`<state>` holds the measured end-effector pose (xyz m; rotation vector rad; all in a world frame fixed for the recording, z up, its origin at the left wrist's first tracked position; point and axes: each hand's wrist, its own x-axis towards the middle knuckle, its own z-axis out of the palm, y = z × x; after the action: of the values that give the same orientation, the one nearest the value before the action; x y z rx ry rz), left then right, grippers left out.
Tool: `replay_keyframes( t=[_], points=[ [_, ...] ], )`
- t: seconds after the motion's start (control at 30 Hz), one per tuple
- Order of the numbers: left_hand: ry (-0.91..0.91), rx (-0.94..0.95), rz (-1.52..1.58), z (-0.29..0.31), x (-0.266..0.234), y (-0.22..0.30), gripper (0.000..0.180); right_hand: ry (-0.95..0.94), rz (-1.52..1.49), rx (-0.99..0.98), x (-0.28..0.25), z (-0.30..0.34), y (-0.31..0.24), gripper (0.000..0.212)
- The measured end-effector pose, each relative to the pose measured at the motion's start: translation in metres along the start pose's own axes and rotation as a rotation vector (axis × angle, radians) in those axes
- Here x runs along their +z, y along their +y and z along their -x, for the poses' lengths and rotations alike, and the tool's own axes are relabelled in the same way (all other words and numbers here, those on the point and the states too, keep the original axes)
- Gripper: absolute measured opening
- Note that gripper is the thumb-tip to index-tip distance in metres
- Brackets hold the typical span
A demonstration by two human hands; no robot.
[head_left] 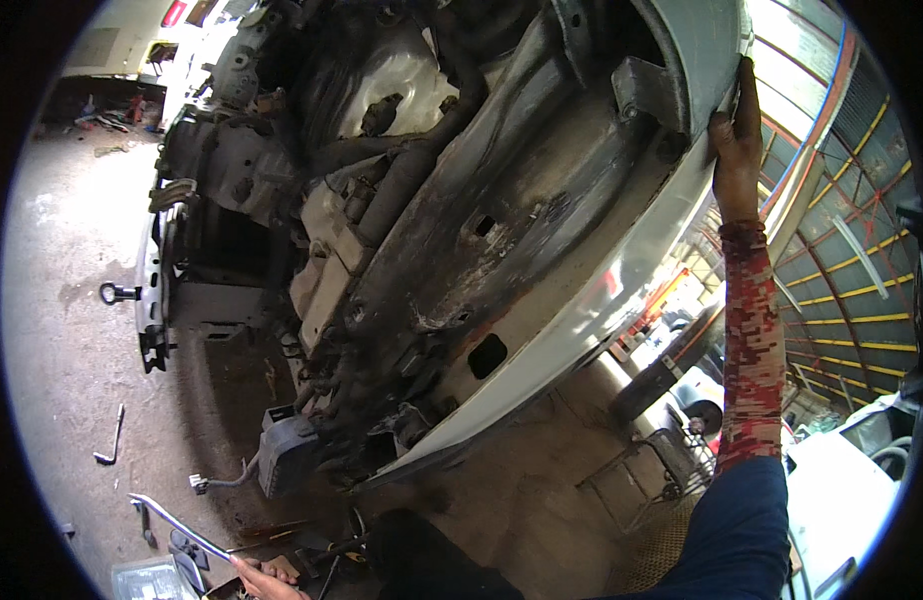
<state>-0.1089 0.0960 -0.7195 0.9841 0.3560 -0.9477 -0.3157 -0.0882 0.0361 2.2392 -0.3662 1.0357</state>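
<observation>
My right arm, in a red-and-white patterned sleeve, reaches up along the right side. My right hand grips the edge of a pale silver car body panel, thumb on the near face and fingers along the rim. Low in the view, my left hand is closed around a long, slim metal bar. The bar slants up and left, with its tip bent. Behind the panel edge lies a dirty, dark inner panel with square holes. My left hand's lower part is cut off by the picture's edge.
A grey box with a cable plug hangs off the vehicle's lower end. A wrench lies on the floor at left. Beside my left hand are a clear plastic box and loose tools. A metal-framed cart stands at right.
</observation>
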Motion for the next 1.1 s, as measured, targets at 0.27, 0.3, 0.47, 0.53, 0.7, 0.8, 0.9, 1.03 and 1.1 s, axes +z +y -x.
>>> replay_keyframes(
  t=[0.27,0.3,0.47,0.53,0.7,0.8,0.9,1.03,1.1],
  points=[
    [0.050,-0.130,0.040,0.001,0.010,0.006,0.046,0.430,0.165,0.219,0.020,-0.001,0.010,0.055],
    [0.039,-0.102,0.054,0.004,0.017,0.010,0.045,0.459,0.120,0.248,0.020,-0.002,0.011,0.056],
    [0.155,-0.022,-0.079,0.012,0.037,0.019,0.043,0.271,0.099,0.164,0.018,0.002,0.006,0.072],
    [0.149,-0.084,-0.037,0.010,0.036,0.020,0.042,0.191,0.032,0.173,0.018,0.003,0.003,0.071],
    [0.168,-0.194,-0.023,0.001,0.025,0.010,0.041,0.100,0.012,0.129,0.018,0.001,0.000,0.072],
    [0.111,-0.268,0.125,-0.006,0.020,0.003,0.040,0.208,0.150,0.038,0.016,-0.001,0.004,0.062],
    [0.078,-0.269,0.144,-0.008,0.021,-0.001,0.040,0.289,0.147,0.047,0.015,-0.002,0.010,0.054],
    [0.075,-0.214,0.045,0.000,0.022,-0.006,0.039,0.339,0.140,0.023,0.015,-0.003,0.013,0.046],
    [0.071,-0.193,0.006,0.001,0.017,-0.010,0.039,0.374,0.103,0.005,0.016,-0.003,0.011,0.042]
  ],
)
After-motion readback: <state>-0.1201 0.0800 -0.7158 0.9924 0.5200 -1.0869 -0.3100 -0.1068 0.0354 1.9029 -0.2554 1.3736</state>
